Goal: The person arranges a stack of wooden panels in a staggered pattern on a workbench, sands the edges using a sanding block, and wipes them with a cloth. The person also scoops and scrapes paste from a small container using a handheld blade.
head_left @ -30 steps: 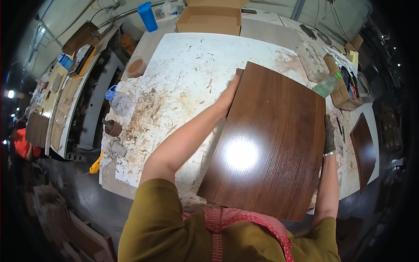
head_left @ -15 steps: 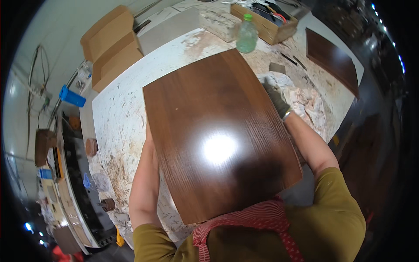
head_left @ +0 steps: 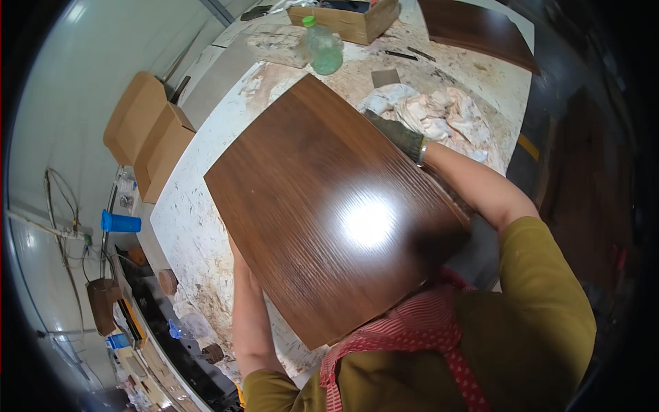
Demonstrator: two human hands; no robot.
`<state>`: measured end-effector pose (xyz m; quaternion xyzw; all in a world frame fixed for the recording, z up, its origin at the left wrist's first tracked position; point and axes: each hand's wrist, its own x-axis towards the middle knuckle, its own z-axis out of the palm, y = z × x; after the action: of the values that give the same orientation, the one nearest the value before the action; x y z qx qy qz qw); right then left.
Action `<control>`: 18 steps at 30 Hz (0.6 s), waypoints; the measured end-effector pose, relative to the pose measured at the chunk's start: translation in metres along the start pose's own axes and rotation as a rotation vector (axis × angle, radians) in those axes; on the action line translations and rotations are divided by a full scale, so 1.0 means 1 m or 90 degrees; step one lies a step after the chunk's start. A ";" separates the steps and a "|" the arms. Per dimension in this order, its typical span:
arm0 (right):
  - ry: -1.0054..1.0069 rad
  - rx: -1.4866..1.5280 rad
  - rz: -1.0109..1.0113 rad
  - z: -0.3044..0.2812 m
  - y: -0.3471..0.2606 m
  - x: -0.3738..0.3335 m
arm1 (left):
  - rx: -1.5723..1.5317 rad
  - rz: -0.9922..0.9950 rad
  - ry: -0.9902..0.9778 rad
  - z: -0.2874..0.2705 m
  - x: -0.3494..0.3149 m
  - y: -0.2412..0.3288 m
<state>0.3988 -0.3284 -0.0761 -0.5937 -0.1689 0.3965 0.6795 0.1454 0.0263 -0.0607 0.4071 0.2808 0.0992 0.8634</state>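
A dark brown wooden panel (head_left: 295,199) with a glossy grain face is held tilted in front of my body, its lower end close to my apron. My right hand (head_left: 401,136), in a dark grey-green work glove, grips the panel's right edge; its fingertips go out of sight behind the board. On the other side, my left forearm (head_left: 250,312) reaches under the panel's left edge, and the panel hides that hand and its fingers. Crumpled whitish rags (head_left: 446,117) lie on the table just beyond my right hand.
The stained white worktable (head_left: 182,226) carries a green-capped bottle (head_left: 325,51), a wooden box (head_left: 343,26), a small grey square pad (head_left: 385,77) and another dark panel (head_left: 480,31). At the left are an open cardboard box (head_left: 154,134) and a blue cup (head_left: 121,222).
The panel has turned counter-clockwise in view, its far end swinging left, with both arms moving along. The whole view has shifted too, so the table's things appear higher and further left.
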 end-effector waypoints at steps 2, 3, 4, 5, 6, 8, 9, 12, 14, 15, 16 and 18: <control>0.046 -0.135 -0.063 -0.009 0.017 -0.025 | -0.017 -0.005 0.032 -0.009 -0.025 -0.028; 0.037 -0.188 -0.158 -0.014 0.030 -0.033 | -0.032 -0.014 0.047 -0.013 -0.039 -0.045; 0.027 -0.153 -0.163 -0.018 0.044 -0.031 | -0.046 -0.019 0.062 -0.017 -0.051 -0.059; -0.009 -0.092 -0.214 -0.020 0.060 -0.029 | -0.055 -0.020 0.075 -0.020 -0.059 -0.070; -0.056 0.058 -0.179 -0.022 0.073 -0.021 | -0.057 -0.022 0.083 -0.024 -0.065 -0.076; -0.092 0.245 -0.106 -0.026 0.095 -0.010 | -0.064 -0.015 0.089 -0.029 -0.070 -0.082; -0.088 0.230 -0.093 -0.027 0.102 -0.005 | -0.065 -0.012 0.089 -0.031 -0.069 -0.082; -0.077 0.125 -0.114 -0.030 0.103 -0.001 | -0.063 0.000 0.091 -0.038 -0.066 -0.078; -0.070 0.021 -0.153 -0.026 0.094 -0.008 | -0.071 0.008 0.097 -0.044 -0.070 -0.080; -0.067 -0.038 -0.179 -0.020 0.088 -0.013 | -0.074 0.014 0.101 -0.048 -0.073 -0.082; -0.063 -0.103 -0.208 -0.014 0.082 -0.018 | -0.078 0.013 0.113 -0.054 -0.081 -0.086; -0.058 -0.229 -0.271 0.007 0.074 -0.029 | -0.082 0.020 0.141 -0.066 -0.101 -0.090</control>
<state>0.3509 -0.3463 -0.1366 -0.6379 -0.3876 0.2349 0.6226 0.0200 -0.0303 -0.1220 0.3421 0.3609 0.1748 0.8498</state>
